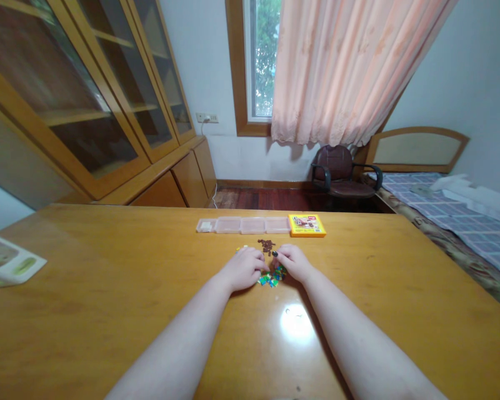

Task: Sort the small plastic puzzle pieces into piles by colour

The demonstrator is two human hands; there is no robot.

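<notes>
My left hand [245, 268] rests on the table at the left side of a small pile of blue, green and white toy bricks [270, 280]. Its fingers are loosely curled and a little apart, with nothing visible in them. Across the pile, my right hand [295, 263] has its fingers bent together, and a small black piece [275, 254] shows at the fingertips. Part of the pile is hidden beneath this hand. Just beyond both hands lies a heap of brown bricks [266, 245]. A few yellow and white pieces [239, 248] peek out behind my left hand.
Clear plastic trays [253, 225] stand in a row near the far table edge, the leftmost holding something whitish. Beside them lies a yellow printed box [307, 225]. A white power strip-like object [10, 261] sits at far left. An office chair [337, 172] stands beyond the table [87, 311].
</notes>
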